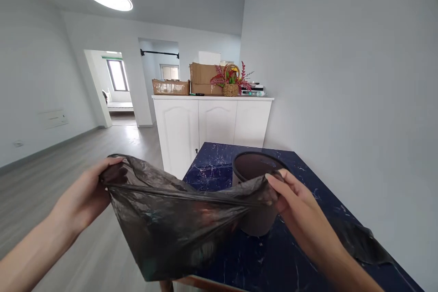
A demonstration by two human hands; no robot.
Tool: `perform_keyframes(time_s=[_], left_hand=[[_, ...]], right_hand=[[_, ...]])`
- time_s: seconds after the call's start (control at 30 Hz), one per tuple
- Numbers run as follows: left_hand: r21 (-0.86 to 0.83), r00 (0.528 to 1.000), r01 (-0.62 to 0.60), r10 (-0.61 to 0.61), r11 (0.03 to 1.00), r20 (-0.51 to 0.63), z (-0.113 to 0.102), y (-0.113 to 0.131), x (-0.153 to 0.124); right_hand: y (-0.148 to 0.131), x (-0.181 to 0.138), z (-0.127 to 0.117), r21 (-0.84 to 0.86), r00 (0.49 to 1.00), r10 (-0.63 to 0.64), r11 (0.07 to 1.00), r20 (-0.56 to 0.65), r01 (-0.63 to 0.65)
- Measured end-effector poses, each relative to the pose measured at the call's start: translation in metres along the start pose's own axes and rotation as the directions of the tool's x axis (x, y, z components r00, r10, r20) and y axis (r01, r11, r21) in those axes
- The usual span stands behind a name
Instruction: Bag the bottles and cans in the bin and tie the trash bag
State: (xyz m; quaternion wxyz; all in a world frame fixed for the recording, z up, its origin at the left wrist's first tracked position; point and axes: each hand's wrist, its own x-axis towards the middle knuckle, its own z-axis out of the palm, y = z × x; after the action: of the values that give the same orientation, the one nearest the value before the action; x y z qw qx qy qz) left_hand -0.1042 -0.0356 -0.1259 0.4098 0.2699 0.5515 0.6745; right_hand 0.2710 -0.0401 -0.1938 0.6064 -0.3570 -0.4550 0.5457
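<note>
A thin black garbage bag (178, 223) is stretched sideways between my two hands, its rim pulled apart. My left hand (92, 187) grips the bag's left edge, with some fingers hidden inside the plastic. At the other end, my right hand (290, 191) pinches the right edge between thumb and fingers. Behind the bag, a dark round trash can (258, 223) stands upright on the blue table, its open top facing up. The bag covers part of the can's left side, and my right hand is in front of its right side.
The blue marbled table (214, 164) runs alongside the right wall. More black plastic (362, 242) lies on its right edge. Beyond it stands a white cabinet (217, 118) bearing cardboard boxes (205, 77) and a flower basket (231, 90). Grey floor (133, 141) extends to the left.
</note>
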Motion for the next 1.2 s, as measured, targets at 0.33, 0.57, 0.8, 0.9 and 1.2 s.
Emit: perform_keyframes(time_s=[0.33,0.57,0.8,0.9,1.2], left_hand=[[0.076,0.989,-0.121,0.127,0.99,-0.077,-0.029,-0.053,-0.031],[-0.11,0.984,0.179,-0.18,0.978,0.002,-0.029,-0.072,-0.032],[-0.489,0.966,0.256,-0.196,0.834,0.171,-0.014,-0.071,-0.037],[-0.331,0.987,0.126,-0.084,0.935,0.14,-0.013,-0.07,-0.046],[0.291,0.775,-0.563,0.371,0.774,0.511,0.001,-0.127,-0.084]], right_hand=[[0.057,-0.038,-0.039,0.174,0.901,0.254,0.964,-0.353,-0.203],[0.092,-0.039,-0.049,0.374,0.923,0.315,0.901,-0.218,-0.219],[0.09,-0.044,-0.039,0.44,0.98,0.181,0.889,-0.08,-0.128],[0.083,-0.045,-0.03,0.428,0.982,0.184,0.892,-0.046,-0.147],[0.073,-0.031,0.025,0.394,0.955,0.058,0.902,0.292,-0.176]])
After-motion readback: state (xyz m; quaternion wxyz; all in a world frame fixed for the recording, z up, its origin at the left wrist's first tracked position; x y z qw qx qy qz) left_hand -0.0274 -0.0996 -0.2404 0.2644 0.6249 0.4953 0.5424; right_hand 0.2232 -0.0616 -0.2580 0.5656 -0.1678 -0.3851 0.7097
